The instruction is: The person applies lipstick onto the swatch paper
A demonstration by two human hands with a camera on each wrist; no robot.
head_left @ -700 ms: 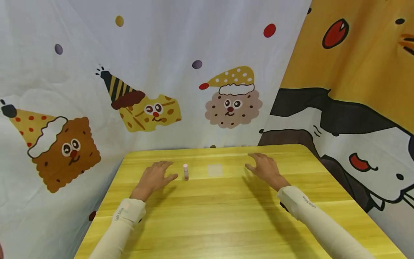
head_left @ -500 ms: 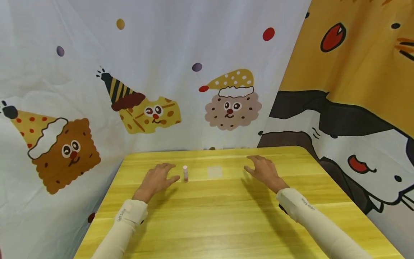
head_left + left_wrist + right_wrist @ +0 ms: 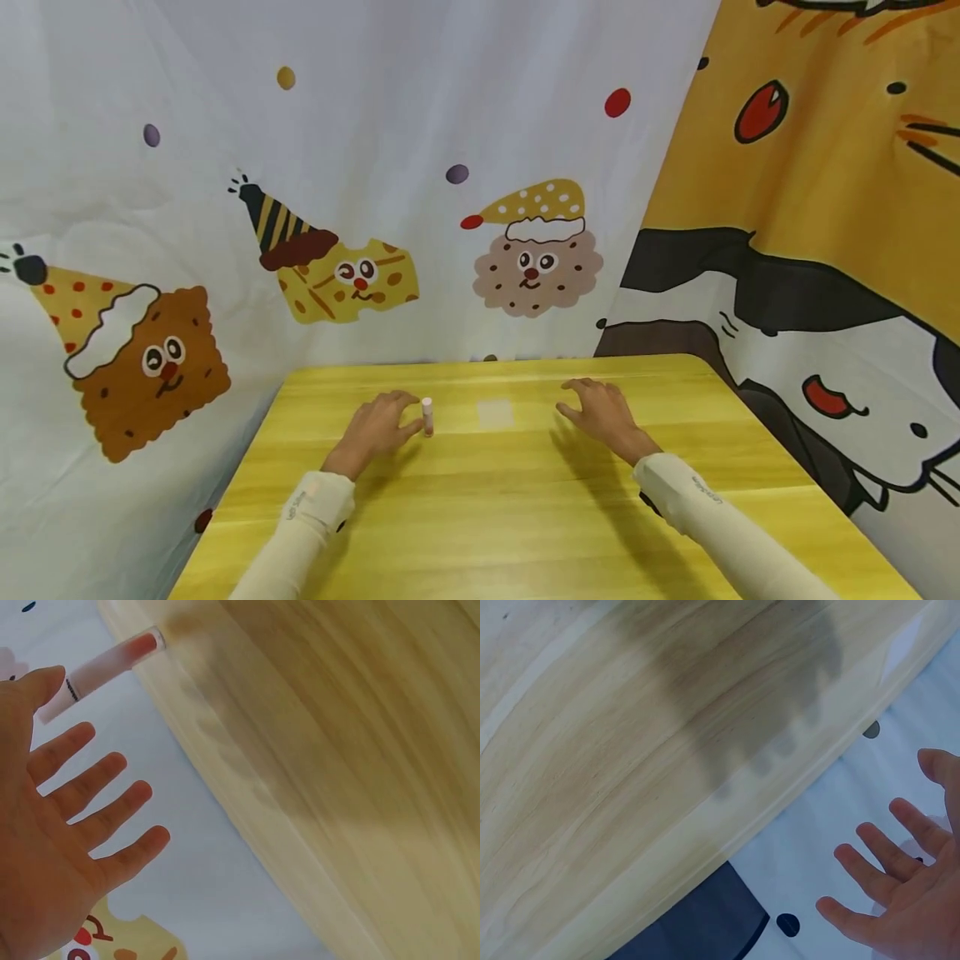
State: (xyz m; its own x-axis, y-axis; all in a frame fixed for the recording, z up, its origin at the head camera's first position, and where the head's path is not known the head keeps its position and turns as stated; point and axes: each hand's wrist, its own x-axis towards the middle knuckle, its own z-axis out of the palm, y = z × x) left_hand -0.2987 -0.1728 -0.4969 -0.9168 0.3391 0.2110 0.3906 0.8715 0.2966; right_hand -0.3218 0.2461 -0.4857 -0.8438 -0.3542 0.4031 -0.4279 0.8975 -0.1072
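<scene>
Lip gloss tube (image 3: 427, 417): stands upright on the desk (image 3: 480, 517), left of the middle and toward the far edge; pale cap uppermost, clear lower end with red showing through.
Left hand (image 3: 378, 425): raised over the desk, between its left edge and the tube; fingers extended and parted. Thumb and forefinger are just beside the tube; contact cannot be determined from either view.
Pale square (image 3: 496, 413): flat on the desk near the middle of the far edge, to the right of the tube; material not determinable.
Right hand (image 3: 603, 415): held above the desk toward the far right corner, apart from the pale square; fingers spread and slightly bent, thumb directed inward.
Sleeves (image 3: 318, 504): cream, both over the desk.
Desk finish: yellow wood grain, rounded far corners, arm shadows (image 3: 622, 517) across it.
Backdrop (image 3: 375, 100): white cloth beyond the far edge, printed with cartoon biscuits (image 3: 202, 358) and a cheese (image 3: 322, 296), all wearing hats.
</scene>
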